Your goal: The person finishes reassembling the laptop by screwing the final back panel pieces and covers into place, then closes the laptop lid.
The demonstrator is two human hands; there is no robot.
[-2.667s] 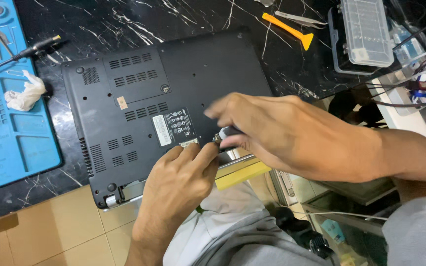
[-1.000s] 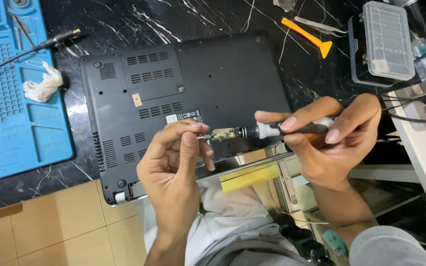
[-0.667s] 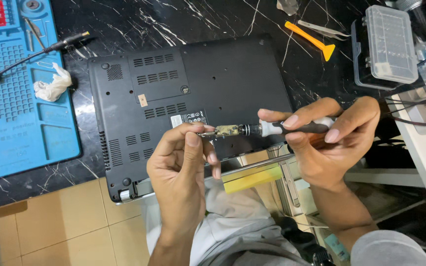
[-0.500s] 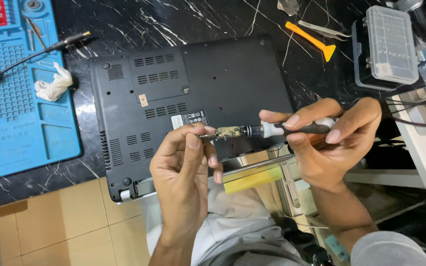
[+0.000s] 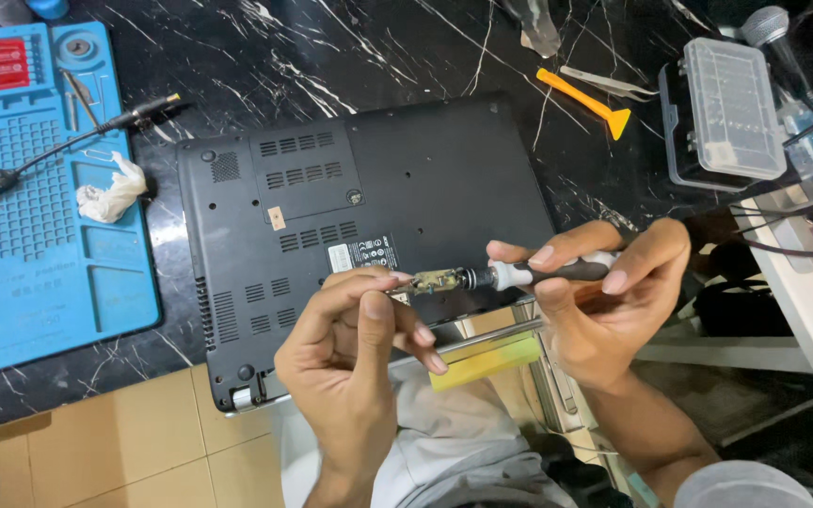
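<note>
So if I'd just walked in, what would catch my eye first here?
Probably the two hands at the centre: the right hand holds a slim grey-handled screwdriver level, and the left hand pinches its tip. Beneath them a black laptop lies upside down on the black marble table, with a bright blue work mat at left.

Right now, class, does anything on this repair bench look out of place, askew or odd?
The black laptop lies upside down and skewed, its near corner overhanging the marble table's edge. A crumpled white tissue sits on the blue repair mat. The left hand and right hand hold a screwdriver normally.
</note>
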